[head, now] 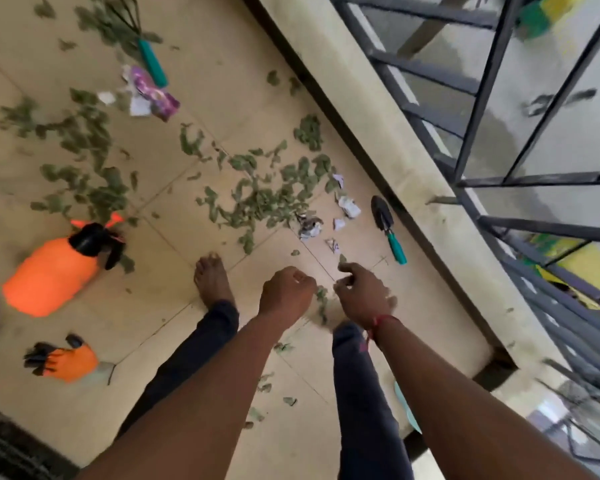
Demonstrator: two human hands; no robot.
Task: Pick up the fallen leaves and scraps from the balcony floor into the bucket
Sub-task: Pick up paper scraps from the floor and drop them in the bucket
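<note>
Green leaves [257, 195] lie scattered over the beige tiled balcony floor [222, 64], with torn paper scraps [349, 206] among them near the wall. My left hand [286, 292] is curled into a fist above the floor. A small blurred clump of leaves [321, 301] shows at its thumb side, between both hands. My right hand [364, 296] hovers beside it with fingers curled. Blur hides whether it holds anything. No bucket is clearly visible; a pale teal edge [406, 408] shows by my right leg.
An orange spray bottle [49, 275] lies on its side at left, with an orange glove [66, 362] below it. A teal-handled trowel [388, 230] lies by the low wall [378, 126]. A hand rake [151, 60] and a purple wrapper [153, 91] lie farther off. Dark railing [499, 133] runs along the right.
</note>
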